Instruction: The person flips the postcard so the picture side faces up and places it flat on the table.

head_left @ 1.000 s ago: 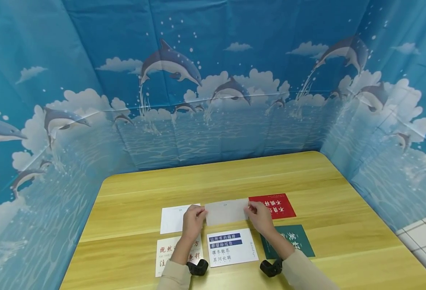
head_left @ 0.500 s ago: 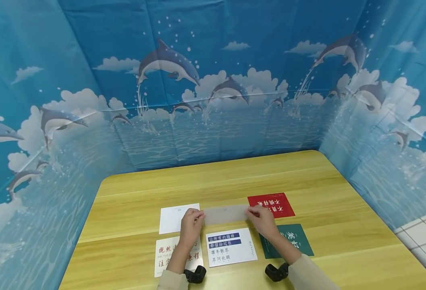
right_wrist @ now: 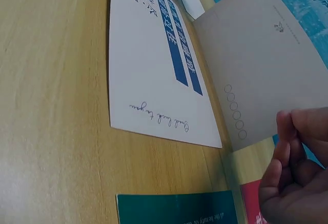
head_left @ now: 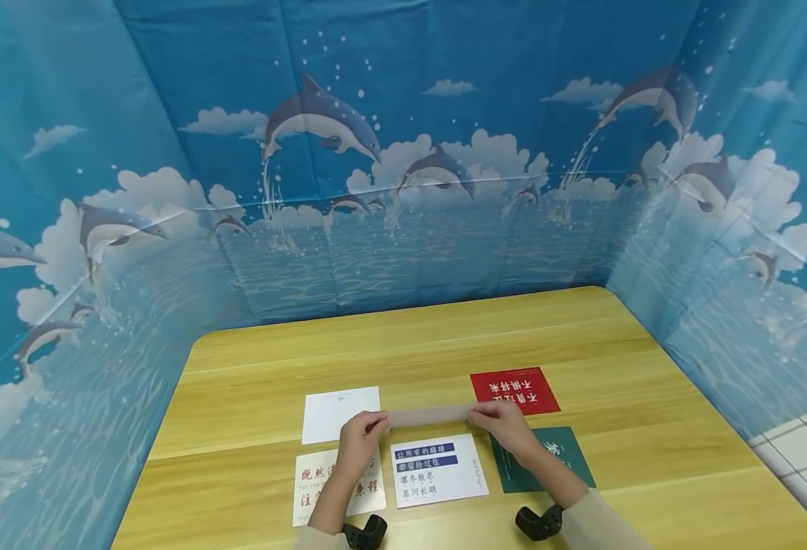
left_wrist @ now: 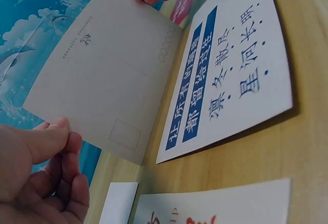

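Observation:
A postcard (left_wrist: 102, 75) stands tilted up between both hands, its pale back with address lines and a stamp box facing me. My left hand (head_left: 359, 441) pinches one end between thumb and fingers; my right hand (head_left: 509, 431) pinches the other. In the head view the card looks like a thin strip, seen nearly edge-on. Just in front of it lies a white postcard with blue bands (head_left: 440, 470) and dark lettering. In the right wrist view my right thumb and forefinger meet at the corner near the postcode circles (right_wrist: 236, 112).
On the wooden table (head_left: 348, 344) lie a blank-backed white card (head_left: 324, 416), a white card with red lettering (head_left: 314, 485), a red card (head_left: 534, 388) and a green card (head_left: 571, 454). A blue dolphin-print curtain (head_left: 403, 229) surrounds the table's far side.
The held postcard has tipped from showing its broad back to nearly edge-on in the head view. Both hands have come slightly nearer to me, still pinching its ends.

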Demonstrator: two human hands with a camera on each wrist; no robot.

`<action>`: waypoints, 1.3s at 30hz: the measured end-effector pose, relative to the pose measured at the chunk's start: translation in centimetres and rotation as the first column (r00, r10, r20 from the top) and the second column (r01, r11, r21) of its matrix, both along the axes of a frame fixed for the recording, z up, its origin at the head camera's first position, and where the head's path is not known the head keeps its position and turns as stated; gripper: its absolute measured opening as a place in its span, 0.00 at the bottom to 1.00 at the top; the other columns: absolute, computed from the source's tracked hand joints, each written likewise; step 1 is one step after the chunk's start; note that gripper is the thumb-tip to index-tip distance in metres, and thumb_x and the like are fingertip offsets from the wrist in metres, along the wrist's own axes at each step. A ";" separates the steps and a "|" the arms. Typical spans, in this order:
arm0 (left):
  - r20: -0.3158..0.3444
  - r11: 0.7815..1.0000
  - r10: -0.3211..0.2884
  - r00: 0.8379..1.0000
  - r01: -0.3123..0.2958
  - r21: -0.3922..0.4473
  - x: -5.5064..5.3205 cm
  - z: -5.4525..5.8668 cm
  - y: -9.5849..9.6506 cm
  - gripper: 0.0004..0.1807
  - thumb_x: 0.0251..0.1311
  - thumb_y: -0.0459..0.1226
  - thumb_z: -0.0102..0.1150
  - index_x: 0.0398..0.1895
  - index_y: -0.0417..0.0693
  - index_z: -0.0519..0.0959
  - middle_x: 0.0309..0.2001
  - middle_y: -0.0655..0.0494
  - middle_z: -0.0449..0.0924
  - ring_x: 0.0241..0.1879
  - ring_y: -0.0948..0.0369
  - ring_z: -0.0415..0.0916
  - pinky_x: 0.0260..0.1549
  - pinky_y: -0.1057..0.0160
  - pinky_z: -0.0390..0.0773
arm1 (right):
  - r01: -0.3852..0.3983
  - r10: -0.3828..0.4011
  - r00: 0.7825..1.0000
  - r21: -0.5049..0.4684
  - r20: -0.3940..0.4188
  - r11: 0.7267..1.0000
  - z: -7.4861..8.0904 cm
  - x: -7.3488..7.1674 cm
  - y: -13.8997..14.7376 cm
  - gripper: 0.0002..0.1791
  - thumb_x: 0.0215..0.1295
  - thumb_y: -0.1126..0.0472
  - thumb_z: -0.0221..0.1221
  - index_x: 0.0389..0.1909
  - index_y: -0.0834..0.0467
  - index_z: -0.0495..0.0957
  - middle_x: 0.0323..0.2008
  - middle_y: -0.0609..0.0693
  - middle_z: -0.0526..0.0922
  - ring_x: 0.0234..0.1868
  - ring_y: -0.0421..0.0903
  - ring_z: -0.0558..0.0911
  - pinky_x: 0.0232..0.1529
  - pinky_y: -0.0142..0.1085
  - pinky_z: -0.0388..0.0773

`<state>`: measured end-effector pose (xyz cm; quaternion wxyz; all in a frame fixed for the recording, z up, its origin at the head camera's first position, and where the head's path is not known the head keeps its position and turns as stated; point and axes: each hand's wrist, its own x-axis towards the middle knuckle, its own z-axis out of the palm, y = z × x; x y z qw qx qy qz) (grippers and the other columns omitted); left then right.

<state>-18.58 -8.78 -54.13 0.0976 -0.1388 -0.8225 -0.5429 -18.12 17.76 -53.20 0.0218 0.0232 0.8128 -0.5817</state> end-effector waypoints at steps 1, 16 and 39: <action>0.026 1.000 -0.003 1.000 0.003 0.005 0.1 0.0 0.0 0.09 0.59 0.35 0.57 0.36 0.36 0.82 0.31 0.54 0.80 0.28 0.65 0.72 0.25 0.70 0.74 | -0.009 0.009 1.000 -0.002 0.011 1.000 0.0 0.0 0.1 0.11 0.59 0.67 0.59 0.41 0.67 0.81 0.38 0.56 0.82 0.38 0.49 0.78 0.41 0.34 0.77; 0.154 0.998 -0.065 0.986 0.063 0.016 0.5 0.1 -0.1 0.07 0.58 0.31 0.57 0.37 0.39 0.82 0.35 0.48 0.81 0.32 0.59 0.77 0.30 0.69 0.76 | -0.119 0.123 0.991 -0.094 0.041 0.988 -0.3 0.3 1.1 0.15 0.64 0.62 0.52 0.45 0.68 0.79 0.45 0.58 0.80 0.44 0.51 0.78 0.49 0.39 0.73; 0.165 0.979 -0.060 0.984 0.090 -0.183 -1.6 -0.8 0.5 0.10 0.58 0.27 0.55 0.41 0.38 0.82 0.39 0.50 0.80 0.43 0.53 0.76 0.41 0.57 0.76 | -0.026 0.052 0.995 0.267 -0.090 0.963 -1.1 -1.7 0.0 0.09 0.57 0.67 0.60 0.39 0.62 0.83 0.40 0.55 0.82 0.36 0.47 0.76 0.36 0.36 0.77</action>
